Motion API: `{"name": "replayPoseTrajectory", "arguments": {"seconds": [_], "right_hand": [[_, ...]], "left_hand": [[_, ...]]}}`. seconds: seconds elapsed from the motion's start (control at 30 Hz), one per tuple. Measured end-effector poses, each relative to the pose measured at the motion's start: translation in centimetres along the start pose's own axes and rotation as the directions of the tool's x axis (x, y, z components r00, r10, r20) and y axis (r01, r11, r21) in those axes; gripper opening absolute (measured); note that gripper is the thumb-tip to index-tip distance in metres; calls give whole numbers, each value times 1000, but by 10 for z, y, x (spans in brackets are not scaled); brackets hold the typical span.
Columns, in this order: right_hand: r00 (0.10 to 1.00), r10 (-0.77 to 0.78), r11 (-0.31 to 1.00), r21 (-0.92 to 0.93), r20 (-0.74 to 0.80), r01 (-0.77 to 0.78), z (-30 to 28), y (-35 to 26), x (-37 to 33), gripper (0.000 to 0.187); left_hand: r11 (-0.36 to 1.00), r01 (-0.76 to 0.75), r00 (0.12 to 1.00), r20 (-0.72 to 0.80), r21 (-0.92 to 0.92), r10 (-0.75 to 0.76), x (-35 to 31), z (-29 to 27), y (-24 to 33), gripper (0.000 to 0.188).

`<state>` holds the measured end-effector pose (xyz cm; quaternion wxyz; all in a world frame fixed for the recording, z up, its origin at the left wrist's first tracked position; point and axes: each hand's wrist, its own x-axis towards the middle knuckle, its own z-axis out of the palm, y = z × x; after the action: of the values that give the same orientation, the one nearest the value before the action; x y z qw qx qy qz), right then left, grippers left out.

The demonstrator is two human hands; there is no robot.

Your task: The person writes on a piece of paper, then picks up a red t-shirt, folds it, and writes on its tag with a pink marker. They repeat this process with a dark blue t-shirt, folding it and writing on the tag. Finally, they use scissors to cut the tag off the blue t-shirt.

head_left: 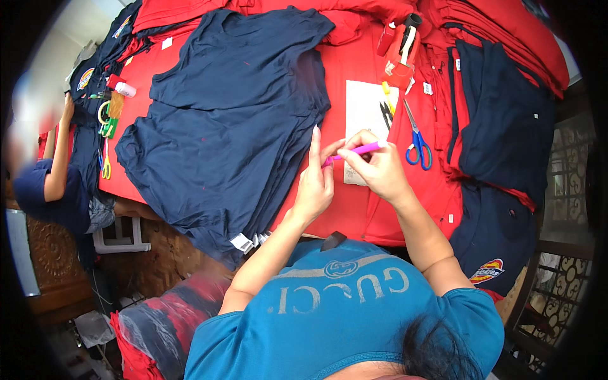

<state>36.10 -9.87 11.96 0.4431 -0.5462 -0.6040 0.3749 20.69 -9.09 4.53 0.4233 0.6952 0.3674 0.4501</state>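
Both hands, left hand point(315, 183) and right hand point(373, 166), grip a pink marker point(354, 151) beside the navy shirt stack point(234, 120).

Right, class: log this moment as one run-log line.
both hands hold pink marker | left hand, right hand | navy shirt stack left | blue scissors right

Left of the white paper point(362, 111), bare red cloth point(342, 69) leaves an open lane. Right of the paper, blue scissors point(416, 144) block; beyond it sits a red tape dispenser point(399, 54); farther left, stacked navy shirts point(228, 120).
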Motion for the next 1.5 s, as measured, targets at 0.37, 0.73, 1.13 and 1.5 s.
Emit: {"name": "replayPoseTrajectory", "arguments": {"seconds": [0.37, 0.73, 1.13, 1.5], "right_hand": [[978, -151, 913, -359, 145, 194, 35, 75, -2, 23], [980, -65, 971, -240, -186, 19, -135, 67, 184, 36], [926, 350, -311, -950, -142, -28, -253, 37, 328, 32], [969, 247, -504, -854, -2, 126, -226, 18, 325, 26]], "left_hand": [[948, 104, 990, 56, 302, -127, -14, -3, -37, 83], [998, 59, 872, -488, 9, -47, 51, -56, -18, 25], [997, 71, 890, -455, 41, -45, 65, -59, -21, 15], [805, 447, 888, -90, 389, -450, 38, -63, -13, 27]]}}
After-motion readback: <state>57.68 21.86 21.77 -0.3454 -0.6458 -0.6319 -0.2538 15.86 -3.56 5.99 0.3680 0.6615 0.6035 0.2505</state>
